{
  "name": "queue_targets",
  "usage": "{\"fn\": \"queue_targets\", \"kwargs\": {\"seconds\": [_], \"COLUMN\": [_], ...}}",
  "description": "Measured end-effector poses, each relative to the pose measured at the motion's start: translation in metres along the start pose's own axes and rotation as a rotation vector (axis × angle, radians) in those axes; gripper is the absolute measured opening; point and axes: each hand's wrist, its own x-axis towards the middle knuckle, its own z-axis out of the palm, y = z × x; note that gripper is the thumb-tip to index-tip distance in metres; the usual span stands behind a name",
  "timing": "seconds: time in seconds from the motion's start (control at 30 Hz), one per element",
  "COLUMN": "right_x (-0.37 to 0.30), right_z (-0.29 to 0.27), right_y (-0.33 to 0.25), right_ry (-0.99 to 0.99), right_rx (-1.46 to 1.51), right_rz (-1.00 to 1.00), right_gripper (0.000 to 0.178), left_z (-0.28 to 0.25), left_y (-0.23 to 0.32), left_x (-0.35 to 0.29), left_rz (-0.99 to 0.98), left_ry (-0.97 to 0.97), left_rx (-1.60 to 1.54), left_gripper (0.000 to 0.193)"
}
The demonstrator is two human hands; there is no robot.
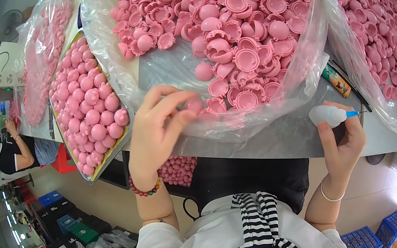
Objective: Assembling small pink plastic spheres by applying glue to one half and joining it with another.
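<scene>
My left hand (156, 128) is at the near left edge of a clear plastic bag. Its thumb and fingers are closed around a small pink plastic piece (194, 105), blurred, so I cannot tell if it is a half shell or a whole ball. A small white squeeze bottle (327, 116) with a blue nozzle lies in my right hand (343, 139), gripped between thumb and fingers, its tip pointing right. Beyond both hands, pink half shells (246, 61) are heaped in the open bag (241, 127), some cup side up, others dome up.
Left of the bag, a tray (125, 139) holds many closed pink balls (87, 103). Another bag of pink shells (382, 30) lies on the right. A green-and-orange packet (336, 81) and dark, thin tools (352, 85) sit between the bags. A masked person (17, 152) works at far left.
</scene>
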Motion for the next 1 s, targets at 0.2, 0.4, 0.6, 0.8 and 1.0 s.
{"fn": "queue_targets", "kwargs": {"seconds": [0.2,0.4,0.6,0.8,1.0], "right_x": [0.0,-0.003,-0.022,-0.016,-0.011], "right_z": [0.001,-0.001,-0.012,0.005,-0.01], "right_y": [0.0,0.001,-0.003,-0.025,-0.042], "right_ry": [-0.006,0.06,0.191,0.041,0.078], "right_rx": [0.002,0.096,0.476,0.962,0.55], "right_rz": [0.001,0.004,0.104,-0.196,-0.386], "right_gripper": [0.021,0.023,0.057,0.049,0.055], "left_z": [-0.004,-0.002,0.025,0.072,0.092], "left_y": [0.008,0.002,0.018,0.051,0.058], "left_x": [0.0,0.011,-0.017,-0.023,-0.023], "left_rz": [-0.064,0.138,0.125,-0.055,-0.076], "left_ry": [-0.088,-0.029,0.355,-0.211,-0.279], "left_rx": [0.052,0.363,-1.05,-1.624,-1.634], "left_gripper": [0.031,0.028,0.023,0.049,0.048]}}
